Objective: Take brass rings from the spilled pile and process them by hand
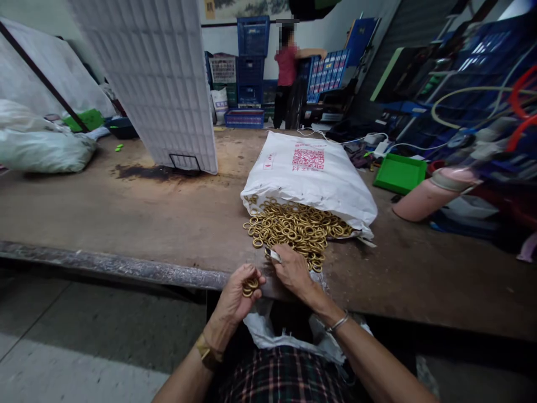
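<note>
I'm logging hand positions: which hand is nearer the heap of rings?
Right. The right hand is at the near edge of the heap; the left hand, holding some rings, is farther left.

the sack (310,173) lies on the table (180,218), its rings (293,224) spilling out toward the near edge. left of it stands a panel (168,84); farther left, a bag (46,145). right lie a tray (400,173) and a bottle (434,193).
</note>
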Tool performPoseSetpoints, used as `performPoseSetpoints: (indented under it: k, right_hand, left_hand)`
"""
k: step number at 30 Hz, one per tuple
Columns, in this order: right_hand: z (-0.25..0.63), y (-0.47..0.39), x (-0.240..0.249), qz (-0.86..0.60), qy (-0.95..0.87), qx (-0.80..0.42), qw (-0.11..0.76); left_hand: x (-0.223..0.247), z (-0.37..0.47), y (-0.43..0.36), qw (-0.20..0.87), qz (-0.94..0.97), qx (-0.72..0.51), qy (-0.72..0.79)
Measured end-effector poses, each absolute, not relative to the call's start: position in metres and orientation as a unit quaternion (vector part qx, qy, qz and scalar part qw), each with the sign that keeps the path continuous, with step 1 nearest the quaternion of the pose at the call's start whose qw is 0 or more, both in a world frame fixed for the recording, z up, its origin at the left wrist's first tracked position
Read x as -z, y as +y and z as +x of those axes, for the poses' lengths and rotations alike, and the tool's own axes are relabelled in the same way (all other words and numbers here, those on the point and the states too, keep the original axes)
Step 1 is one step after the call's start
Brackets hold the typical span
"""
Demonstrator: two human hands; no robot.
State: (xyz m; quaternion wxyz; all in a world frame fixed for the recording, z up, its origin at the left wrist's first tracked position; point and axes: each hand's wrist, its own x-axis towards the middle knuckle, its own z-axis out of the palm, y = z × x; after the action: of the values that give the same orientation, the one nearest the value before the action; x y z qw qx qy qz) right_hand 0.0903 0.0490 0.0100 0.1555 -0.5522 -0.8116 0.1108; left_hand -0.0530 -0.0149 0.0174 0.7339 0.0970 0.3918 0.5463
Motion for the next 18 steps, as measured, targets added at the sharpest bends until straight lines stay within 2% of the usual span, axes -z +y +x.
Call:
performPoseSetpoints:
  k: [5, 10, 18]
  right_hand:
    - [0.1, 0.042, -0.015, -0.477, -0.822, -0.195, 0.242]
    - [0.104, 0.033, -0.018, -0.46, -0.79, -0.295, 0.279]
    - [0.098, 0.022, -0.012, -0.496, -0.563, -0.592, 0.294]
  left_hand:
    - [-0.015, -0.039, -0.005, 0.667, 0.22, -0.545, 0.458]
    - [-0.009, -0.032, -0.004, 0.616, 0.312, -0.508, 0.515]
    - [-0.01, -0.027, -0.01, 0.559, 0.365, -0.511, 0.541]
